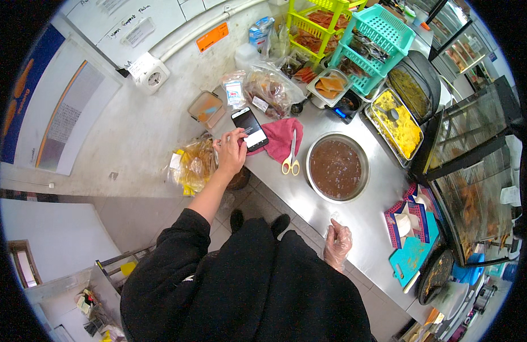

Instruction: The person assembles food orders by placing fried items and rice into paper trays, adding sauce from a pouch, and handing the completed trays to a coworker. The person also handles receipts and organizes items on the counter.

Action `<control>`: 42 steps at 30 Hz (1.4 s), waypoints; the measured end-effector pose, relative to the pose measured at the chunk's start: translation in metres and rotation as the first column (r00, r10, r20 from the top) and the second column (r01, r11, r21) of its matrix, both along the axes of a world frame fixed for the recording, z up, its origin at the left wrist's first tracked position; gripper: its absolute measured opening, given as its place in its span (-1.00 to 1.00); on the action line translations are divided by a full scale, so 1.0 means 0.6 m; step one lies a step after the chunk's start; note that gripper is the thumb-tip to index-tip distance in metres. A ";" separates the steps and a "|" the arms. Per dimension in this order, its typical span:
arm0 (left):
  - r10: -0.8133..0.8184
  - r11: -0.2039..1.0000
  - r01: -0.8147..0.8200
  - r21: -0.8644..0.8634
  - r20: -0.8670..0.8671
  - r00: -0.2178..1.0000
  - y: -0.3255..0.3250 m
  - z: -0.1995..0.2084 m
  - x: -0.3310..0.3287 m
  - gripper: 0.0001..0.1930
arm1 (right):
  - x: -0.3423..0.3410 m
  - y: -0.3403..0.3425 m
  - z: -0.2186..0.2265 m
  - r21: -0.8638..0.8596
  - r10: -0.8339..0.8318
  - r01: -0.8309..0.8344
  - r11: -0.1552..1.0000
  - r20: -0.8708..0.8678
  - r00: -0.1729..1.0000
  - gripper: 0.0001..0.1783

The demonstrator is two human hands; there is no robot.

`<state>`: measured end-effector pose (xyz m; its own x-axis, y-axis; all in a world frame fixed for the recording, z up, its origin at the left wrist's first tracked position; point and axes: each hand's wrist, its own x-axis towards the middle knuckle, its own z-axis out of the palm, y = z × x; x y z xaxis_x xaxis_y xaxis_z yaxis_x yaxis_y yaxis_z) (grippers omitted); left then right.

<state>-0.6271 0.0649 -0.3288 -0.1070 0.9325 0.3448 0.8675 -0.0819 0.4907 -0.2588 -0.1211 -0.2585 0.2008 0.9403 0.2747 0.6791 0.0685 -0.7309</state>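
Two hands: unclenched left hand [231, 153] touching phone [254, 135] left of bowl [338, 198], I judge to spare gloved right hand [337, 247], loosely curled, seemingly empty, below it.

A loose black top [246, 285] is worn, with the left sleeve [186, 233] pushed up. The right hand [337, 246] is covered by a wrinkled, transparent plastic glove [341, 237]. Dark shoes [280, 226] are also worn.
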 end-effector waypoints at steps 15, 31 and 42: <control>0.141 0.983 -0.117 0.140 -0.178 0.974 -0.034 -0.024 -0.018 -0.82 | 0.028 -0.003 -0.013 0.002 0.050 -0.050 0.999 0.018 0.999 -0.72; -0.036 -0.614 0.782 0.109 0.986 -0.165 -0.129 0.194 0.275 -0.65 | 0.296 -0.141 0.017 0.263 -0.755 0.725 0.637 0.022 0.656 -0.75; -0.976 -0.013 0.999 -0.040 0.217 -0.004 -0.094 0.358 0.791 -0.82 | 0.650 -0.287 0.111 0.476 -0.868 0.780 0.407 -0.065 0.492 -0.65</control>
